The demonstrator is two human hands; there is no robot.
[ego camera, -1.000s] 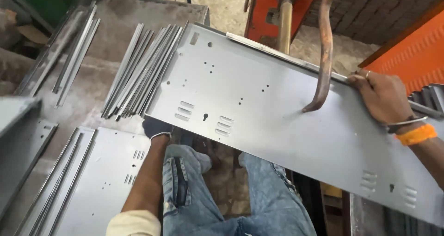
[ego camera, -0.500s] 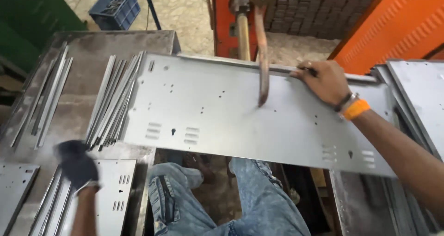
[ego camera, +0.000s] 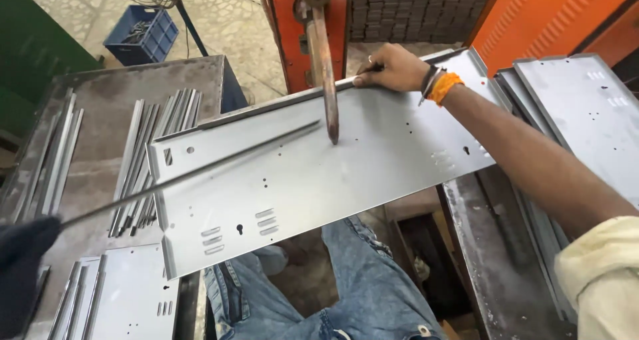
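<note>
Two hands are at work over one big grey metal sheet (ego camera: 319,180). Far to the left, the left hand (ego camera: 23,273) wears a dark glove and sits low at the picture's edge, its grip closed around the near end of one long thin metal rod (ego camera: 193,173). That rod slants up and to the right, and its far end lies on the sheet. Behind the glove, the grey tabletop (ego camera: 100,113) holds two bunches of thin metal strips (ego camera: 143,160), too many to count, with bare room between them. One smaller punched plate (ego camera: 126,293) lies at the lower left. The big sheet tilts, with its left edge folded up and its near edge hanging out over the person's blue jeans (ego camera: 333,293). One rusty pointed bar (ego camera: 324,80) comes down from the orange machine (ego camera: 299,27) and its tip meets the sheet near the middle. Next, the right hand (ego camera: 393,68) reaches out with a straight arm and its grip pinches the sheet's far folded edge. An orange band (ego camera: 444,87) is on that wrist. Far right, more grey plates (ego camera: 586,113) are stacked, edges overlapping.
</note>
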